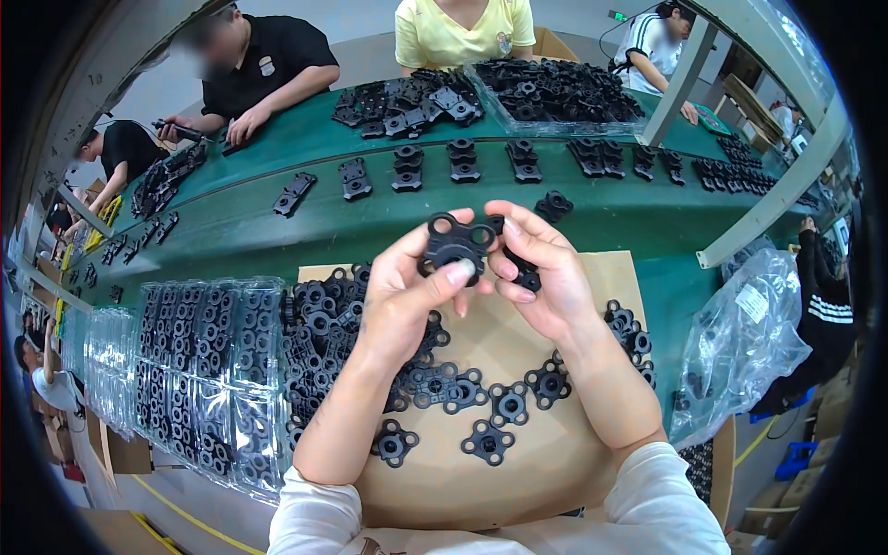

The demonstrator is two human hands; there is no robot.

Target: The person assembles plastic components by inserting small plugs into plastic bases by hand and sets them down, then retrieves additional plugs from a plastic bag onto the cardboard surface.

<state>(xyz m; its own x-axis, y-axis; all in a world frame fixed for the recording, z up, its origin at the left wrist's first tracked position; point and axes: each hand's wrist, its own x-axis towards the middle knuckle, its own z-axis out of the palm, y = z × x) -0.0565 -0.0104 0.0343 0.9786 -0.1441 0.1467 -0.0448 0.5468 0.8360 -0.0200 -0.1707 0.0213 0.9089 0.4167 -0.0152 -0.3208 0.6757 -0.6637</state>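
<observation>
My left hand point(400, 301) grips a black plastic plate with ring-shaped corners point(455, 239), its thumb pressed on the lower part. Just to the right, my right hand point(555, 282) is closed on a smaller black plastic part point(524, 271), mostly covered by the fingers. The fingertips of both hands come close together; whether the two parts touch, I cannot tell. Beneath my arms, a brown cardboard sheet point(499, 347) carries a heap of similar black parts point(324, 324) on the left. Several loose ones, such as a four-ringed part point(487, 442), lie nearer me.
Clear plastic trays point(213, 370) filled with black rings stand at left. A crumpled clear bag point(740, 333) lies at right. Along the green belt point(370, 222) sit spaced black assemblies point(407, 166). Several co-workers sit beyond it, near a piled tray point(564, 92). A metal post point(678, 83) rises at right.
</observation>
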